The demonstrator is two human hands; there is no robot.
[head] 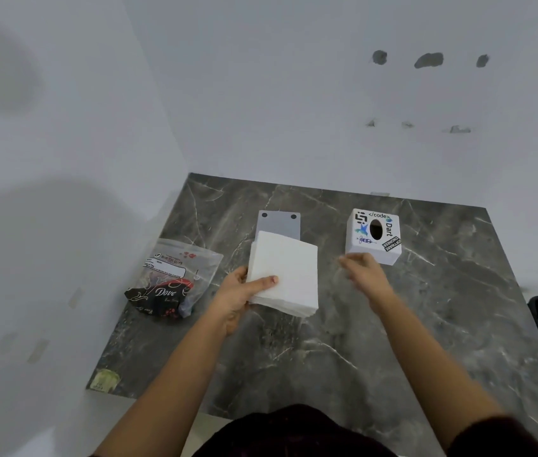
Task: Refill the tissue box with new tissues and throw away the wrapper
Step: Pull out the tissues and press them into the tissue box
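The left hand (pixel 238 298) grips a white tissue stack (pixel 285 275) by its left edge, thumb on top, over the middle of the table (pixel 426 324), partly covering a grey plate (pixel 279 224). The right hand (pixel 365 275), blurred, fingers loosely spread and empty, hovers between the stack and the stickered box (pixel 374 235), just before the box. The wrapper (pixel 172 282) lies left of the left hand.

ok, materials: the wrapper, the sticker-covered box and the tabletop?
Wrapper: thin, glossy plastic film, apparently; partly see-through, crinkled, printed.
Sticker-covered box: smooth matte white shell, probably plastic, though painted wood or card is possible; crisp edges, oval hole on top.
Tabletop: dark grey with white veins, slight sheen; marble or a marble-look laminate, can't tell which.
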